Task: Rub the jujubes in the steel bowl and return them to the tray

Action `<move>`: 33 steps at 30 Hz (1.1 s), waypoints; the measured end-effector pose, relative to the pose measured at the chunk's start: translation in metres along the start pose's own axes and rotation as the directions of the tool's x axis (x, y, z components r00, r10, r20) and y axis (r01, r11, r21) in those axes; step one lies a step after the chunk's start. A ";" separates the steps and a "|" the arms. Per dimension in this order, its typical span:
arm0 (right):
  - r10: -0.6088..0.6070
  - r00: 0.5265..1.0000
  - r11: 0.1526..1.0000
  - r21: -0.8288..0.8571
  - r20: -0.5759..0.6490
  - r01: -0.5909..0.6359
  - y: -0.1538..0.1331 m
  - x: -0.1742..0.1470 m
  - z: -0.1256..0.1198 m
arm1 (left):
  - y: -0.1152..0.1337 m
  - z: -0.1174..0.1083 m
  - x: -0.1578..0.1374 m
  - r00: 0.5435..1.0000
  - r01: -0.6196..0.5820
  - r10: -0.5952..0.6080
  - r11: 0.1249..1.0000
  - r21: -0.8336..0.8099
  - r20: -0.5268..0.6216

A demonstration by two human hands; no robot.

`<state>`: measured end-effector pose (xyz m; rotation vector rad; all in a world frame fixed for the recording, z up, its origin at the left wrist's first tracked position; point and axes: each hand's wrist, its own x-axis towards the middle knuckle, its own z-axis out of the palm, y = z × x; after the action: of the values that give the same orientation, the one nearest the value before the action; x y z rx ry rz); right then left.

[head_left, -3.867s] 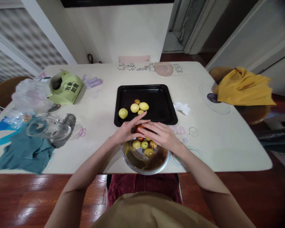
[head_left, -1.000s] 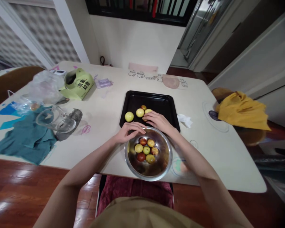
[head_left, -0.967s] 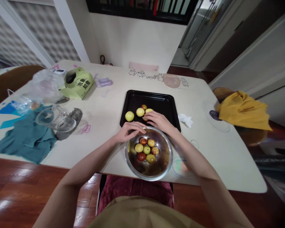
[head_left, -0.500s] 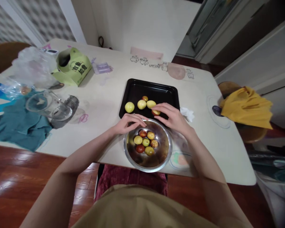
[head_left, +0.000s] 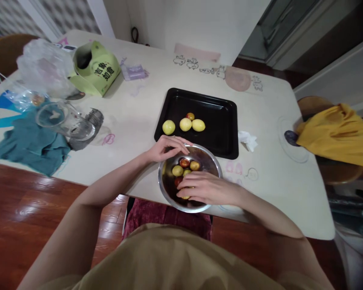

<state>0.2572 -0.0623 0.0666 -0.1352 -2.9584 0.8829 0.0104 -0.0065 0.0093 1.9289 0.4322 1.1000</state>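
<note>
In the steel bowl (head_left: pixel 213 163), right hand (head_left: pixel 204 188) over fruit (head_left: pixel 184 163), grip apparently closing

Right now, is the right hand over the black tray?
No, the right hand is inside the metal bowl on the fruit, nearer than the black tray.

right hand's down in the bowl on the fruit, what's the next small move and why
Probably close the right hand on one fruit and lift it toward the black tray: its fingers lie over the fruits in the steel bowl, the left hand steadies the rim, and the tray holds four.
</note>
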 end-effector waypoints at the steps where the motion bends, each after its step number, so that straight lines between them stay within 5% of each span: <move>1: -0.008 1.000 0.999 -0.035 0.010 0.008 -0.002 0.001 0.001 | 0.000 0.000 0.000 1.000 0.006 -0.006 1.000 0.000 -0.001; 9: -0.050 0.998 0.965 -0.260 -0.040 0.038 0.000 0.002 0.015 | 0.001 -0.001 0.001 1.000 -0.001 0.001 1.000 -0.005 -0.010; 15: -0.109 0.980 0.960 -0.272 -0.165 0.061 0.012 -0.002 0.010 | -0.002 0.000 0.000 1.000 -0.015 0.015 1.000 0.000 -0.004; 18: -0.100 0.915 0.986 -0.164 -0.392 0.038 0.026 -0.006 -0.002 | -0.004 0.000 0.000 0.999 -0.028 0.028 1.000 0.006 -0.018; 21: 0.027 0.783 0.996 -0.049 -0.621 -0.074 0.043 -0.012 -0.019 | -0.005 0.000 -0.001 0.999 -0.041 0.041 0.999 0.011 -0.018; 26: 0.205 0.599 0.942 -0.010 -0.774 -0.335 0.084 -0.012 -0.044 | -0.006 0.001 0.000 0.999 -0.040 0.040 0.999 0.003 -0.022; 33: 0.346 0.607 0.869 -0.001 -0.715 -0.495 0.156 0.020 -0.060 | -0.005 0.002 0.000 0.999 -0.039 0.039 0.999 0.023 -0.020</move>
<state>0.2523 0.1025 0.0319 -0.9894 -2.2744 0.3927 0.0126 -0.0040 0.0049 1.9547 0.4215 1.1454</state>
